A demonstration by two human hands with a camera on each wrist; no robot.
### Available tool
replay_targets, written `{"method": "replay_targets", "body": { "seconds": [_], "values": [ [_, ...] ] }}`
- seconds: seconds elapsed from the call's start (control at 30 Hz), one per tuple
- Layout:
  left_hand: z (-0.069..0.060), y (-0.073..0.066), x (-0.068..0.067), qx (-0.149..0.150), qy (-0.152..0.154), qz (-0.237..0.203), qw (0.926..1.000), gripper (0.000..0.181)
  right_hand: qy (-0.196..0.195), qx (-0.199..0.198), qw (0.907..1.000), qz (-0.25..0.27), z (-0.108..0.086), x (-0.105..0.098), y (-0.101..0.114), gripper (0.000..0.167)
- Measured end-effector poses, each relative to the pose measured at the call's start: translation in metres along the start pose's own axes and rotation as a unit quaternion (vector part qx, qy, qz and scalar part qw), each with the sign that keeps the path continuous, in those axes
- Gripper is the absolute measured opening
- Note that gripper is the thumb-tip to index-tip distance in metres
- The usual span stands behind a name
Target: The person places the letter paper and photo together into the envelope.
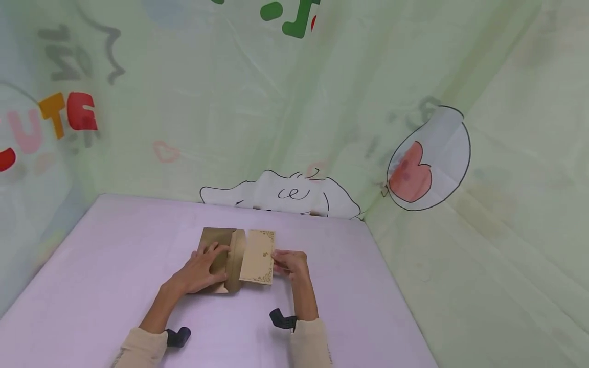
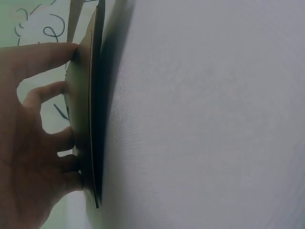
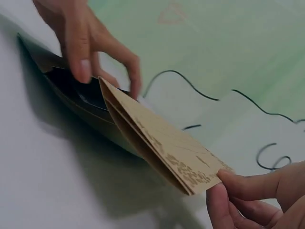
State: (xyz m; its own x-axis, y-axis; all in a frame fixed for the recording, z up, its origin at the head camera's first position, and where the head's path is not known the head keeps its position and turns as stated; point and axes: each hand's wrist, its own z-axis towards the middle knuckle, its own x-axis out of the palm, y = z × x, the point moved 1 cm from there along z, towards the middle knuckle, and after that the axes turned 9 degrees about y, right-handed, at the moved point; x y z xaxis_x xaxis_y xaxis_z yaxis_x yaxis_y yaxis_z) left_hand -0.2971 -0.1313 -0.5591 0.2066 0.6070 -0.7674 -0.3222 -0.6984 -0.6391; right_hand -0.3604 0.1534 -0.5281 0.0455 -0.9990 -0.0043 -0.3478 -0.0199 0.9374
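A gold envelope lies on the table with its flap folded out to the right. My left hand rests on it, fingers spread, thumb near the lower edge; the left wrist view shows the fingertips touching the envelope's face. Between thumb and fingers, my right hand pinches the right edge of a cream folded card with gold corner patterns. In the right wrist view the card is tilted, its far end close to the envelope's gaping dark mouth. Whether any of it is inside cannot be told.
A pale lilac cloth covers the table. Behind and to the sides hang light green curtains with cartoon drawings and letters. Both wrists carry black camera mounts below the hands.
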Motion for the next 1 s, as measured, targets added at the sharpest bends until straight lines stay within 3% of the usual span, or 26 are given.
{"method": "replay_targets", "body": {
  "seconds": [0.27, 0.83, 1.0],
  "values": [
    [0.005, -0.001, 0.003, -0.01, 0.011, -0.01, 0.9998, 0.07, 0.026, -0.013, 0.9995, -0.011, 0.004, 0.026, -0.007, 0.018],
    [0.003, 0.004, 0.0, -0.014, 0.007, 0.0, 0.9999, 0.07, 0.036, -0.033, 0.9982, -0.035, 0.008, 0.061, -0.006, 0.021],
    [0.002, 0.002, 0.0, -0.012, 0.01, -0.001, 0.9999, 0.07, 0.0, -0.058, 0.9953, -0.078, 0.004, 0.078, -0.009, 0.017]
  ]
}}
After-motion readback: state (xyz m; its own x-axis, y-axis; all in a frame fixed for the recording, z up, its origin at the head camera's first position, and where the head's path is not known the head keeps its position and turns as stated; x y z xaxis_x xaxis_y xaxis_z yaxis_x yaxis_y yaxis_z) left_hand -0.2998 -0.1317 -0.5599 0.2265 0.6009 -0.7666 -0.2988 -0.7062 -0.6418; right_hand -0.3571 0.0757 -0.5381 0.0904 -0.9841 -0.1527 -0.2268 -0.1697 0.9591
